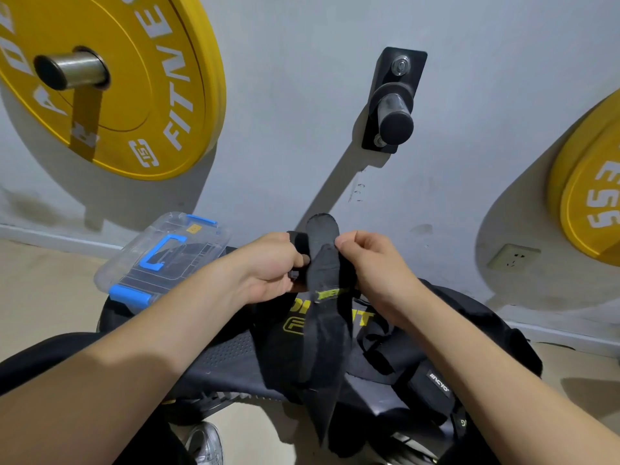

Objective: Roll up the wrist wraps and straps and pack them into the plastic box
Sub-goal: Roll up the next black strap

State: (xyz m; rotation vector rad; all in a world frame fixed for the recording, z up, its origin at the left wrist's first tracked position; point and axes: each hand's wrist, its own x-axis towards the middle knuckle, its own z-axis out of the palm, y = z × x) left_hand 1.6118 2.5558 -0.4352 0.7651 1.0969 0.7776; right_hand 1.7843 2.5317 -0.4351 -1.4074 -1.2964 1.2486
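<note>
A long black strap (pixel 323 333) with yellow lettering hangs between my two hands over a dark bench. My left hand (pixel 270 266) pinches its upper end from the left, fingers closed around a folded black part. My right hand (pixel 375 263) grips the same strap from the right, thumb against the top. The strap's rounded tip sticks up above both hands and its tail dangles down past the bench edge. The clear plastic box (pixel 161 260) with blue handle and blue latches sits closed on the bench's far left end. More black wraps (pixel 426 380) lie in a heap on the bench at the right.
The dark padded bench (pixel 231 357) stands against a grey wall. Yellow weight plates (pixel 110 82) hang on a wall peg at upper left and another yellow plate (pixel 590 196) at the right. A bare black peg (pixel 394 105) juts from the wall. A socket (pixel 513 260) sits low right.
</note>
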